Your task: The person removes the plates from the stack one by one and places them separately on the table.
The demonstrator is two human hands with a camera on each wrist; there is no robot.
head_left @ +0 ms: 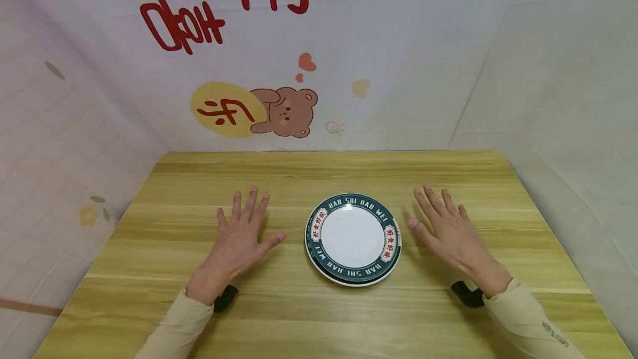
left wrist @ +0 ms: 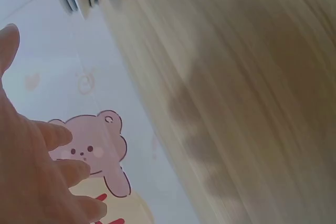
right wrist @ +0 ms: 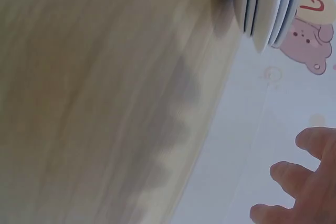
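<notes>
Stacked round white plates with dark green, lettered rims [head_left: 353, 237] sit between two hands, near both and touching neither. Left hand [head_left: 235, 245] and right hand [head_left: 451, 237] are spread wide with straight fingers, holding nothing, above the pale yellow-brown wood-grain tabletop [head_left: 349, 320]. Behind them come two black wrist-worn devices [head_left: 226, 298], partly hidden, then two beige sleeves [head_left: 176, 323] cut off by the head view's lower edge. One top plate shows its face, nested on several more; their exact number is hard to make out. Beyond the fingertips hangs a white printed backdrop [head_left: 408, 43] with one brown bear [head_left: 290, 112].
</notes>
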